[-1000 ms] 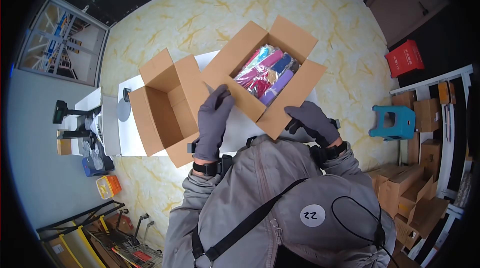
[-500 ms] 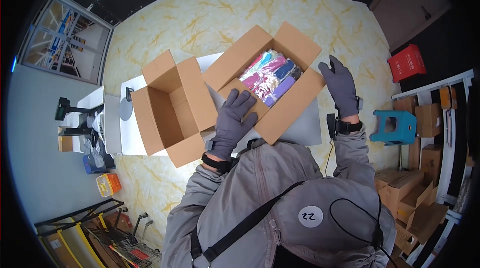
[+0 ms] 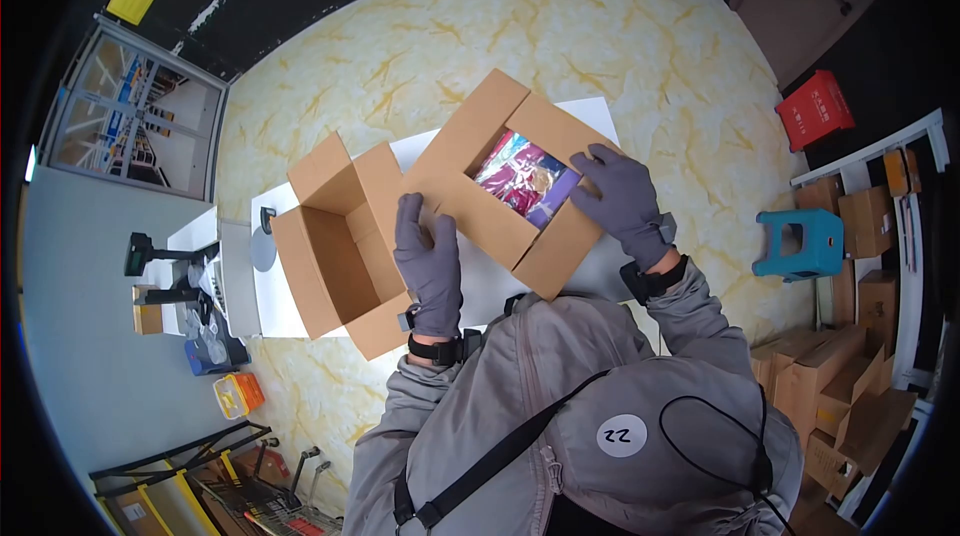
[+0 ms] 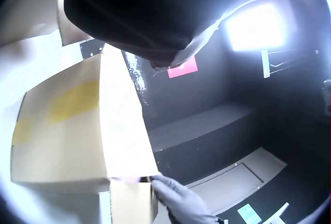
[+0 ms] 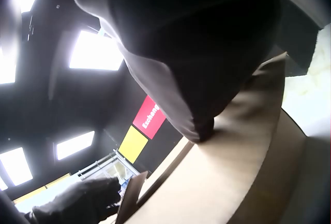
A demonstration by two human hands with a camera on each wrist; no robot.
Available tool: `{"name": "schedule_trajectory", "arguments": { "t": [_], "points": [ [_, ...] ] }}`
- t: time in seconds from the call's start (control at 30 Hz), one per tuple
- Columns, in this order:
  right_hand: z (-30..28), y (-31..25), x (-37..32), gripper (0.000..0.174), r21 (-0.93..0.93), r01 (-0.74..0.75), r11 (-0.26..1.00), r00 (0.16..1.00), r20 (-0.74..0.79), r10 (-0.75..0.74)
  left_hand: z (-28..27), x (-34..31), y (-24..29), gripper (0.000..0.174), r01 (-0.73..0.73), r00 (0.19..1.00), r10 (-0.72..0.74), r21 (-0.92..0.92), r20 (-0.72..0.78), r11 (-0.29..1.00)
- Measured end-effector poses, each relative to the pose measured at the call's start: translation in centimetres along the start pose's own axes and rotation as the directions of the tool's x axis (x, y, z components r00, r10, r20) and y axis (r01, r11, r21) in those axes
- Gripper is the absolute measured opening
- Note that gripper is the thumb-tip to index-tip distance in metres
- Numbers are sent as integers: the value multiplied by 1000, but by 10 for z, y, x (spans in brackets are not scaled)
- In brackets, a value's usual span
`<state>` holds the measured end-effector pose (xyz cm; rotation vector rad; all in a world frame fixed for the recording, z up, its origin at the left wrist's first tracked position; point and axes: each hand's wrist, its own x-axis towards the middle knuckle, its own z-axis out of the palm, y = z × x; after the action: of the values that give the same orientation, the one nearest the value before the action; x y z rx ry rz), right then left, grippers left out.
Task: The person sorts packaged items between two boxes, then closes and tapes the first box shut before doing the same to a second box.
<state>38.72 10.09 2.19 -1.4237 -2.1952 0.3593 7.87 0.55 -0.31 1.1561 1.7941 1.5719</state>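
Observation:
A cardboard box (image 3: pixel 520 261) holds plastic-wrapped bundles (image 3: pixel 520 176) in pink, purple and blue. Its near-left flap (image 3: pixel 468 216) and far-right flap (image 3: pixel 562 126) lie folded inward over part of the contents; the two long flaps stand outward. My gloved left hand (image 3: pixel 430 266) is at the box's left corner, index finger raised by the flap edge. The fingers of my right hand (image 3: pixel 620 198) rest on the far-right flap. In the right wrist view, the right hand (image 5: pixel 196 53) touches cardboard (image 5: pixel 207 177) with a fingertip.
An empty open box (image 3: pixel 350 246) stands left of the filled one on the white table (image 3: pixel 280 301). Farther left are a scanner stand (image 3: pixel 264 236) and electronic equipment (image 3: pixel 150 254). A teal stool (image 3: pixel 800 244) and stacked cartons (image 3: pixel 825 376) stand at the right.
My right hand has come in from the right, and the far-right flap has folded inward. My left hand has shifted left off the near-left flap to the box corner.

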Motion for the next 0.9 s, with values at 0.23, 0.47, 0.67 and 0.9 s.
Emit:
{"name": "schedule_trajectory", "arguments": {
  "t": [0.23, 0.47, 0.67, 0.9],
  "points": [
    [28, 1, -16, 50, -91, -23, 996, 997, -75, 17, 9, 42, 33, 83, -207, 978, 117, 701, 175, 683],
    [52, 7, -41, 59, -38, -283, 958, 836, -499, 227, 11, 59, 12, 91, -85, 974, -61, 602, 218, 794],
    [41, 25, -62, 56, 800, -569, 191, 724, 378, 577, 12, 57, 3, 87, 33, 999, -31, 223, -14, 974],
    [13, -2, -47, 48, 763, -533, 365, 789, 293, 540, -8, 40, 40, 63, -13, 937, -50, 178, 346, 984]
  ]
}}
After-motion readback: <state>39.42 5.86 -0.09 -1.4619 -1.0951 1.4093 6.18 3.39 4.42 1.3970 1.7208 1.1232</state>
